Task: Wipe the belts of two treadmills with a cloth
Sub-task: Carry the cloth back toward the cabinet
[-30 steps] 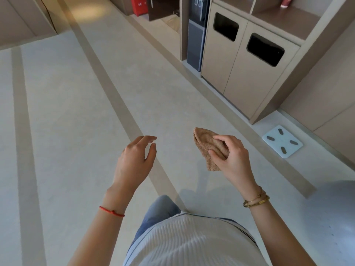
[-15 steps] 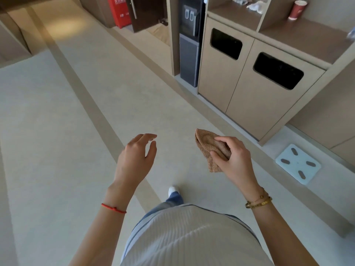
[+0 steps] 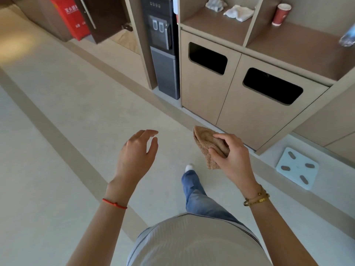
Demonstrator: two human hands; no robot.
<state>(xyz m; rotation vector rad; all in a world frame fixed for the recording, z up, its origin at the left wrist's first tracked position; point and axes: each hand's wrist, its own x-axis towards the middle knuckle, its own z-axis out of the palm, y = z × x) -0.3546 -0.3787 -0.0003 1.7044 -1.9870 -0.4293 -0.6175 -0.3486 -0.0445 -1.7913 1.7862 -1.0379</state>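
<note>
A folded brown cloth [image 3: 206, 144] hangs in front of me at waist height. My right hand [image 3: 233, 158] pinches it between thumb and fingers. To its left, my left hand [image 3: 137, 154] hovers with loosely bent fingers and holds nothing. No treadmill is in view. Below the hands I see my pale ribbed top and one leg in blue jeans stepping forward over a beige floor.
A beige cabinet [image 3: 240, 110] with two dark waste slots stands ahead on the right, a dark water dispenser [image 3: 163, 54] to its left. A white bathroom scale [image 3: 296, 167] lies on the floor at the right. A red box [image 3: 70, 20] stands at the back left.
The view has advanced toward the cabinet, which now looks larger and closer. My leg has swung forward. Both hands keep the same pose, the right still holding the cloth.
</note>
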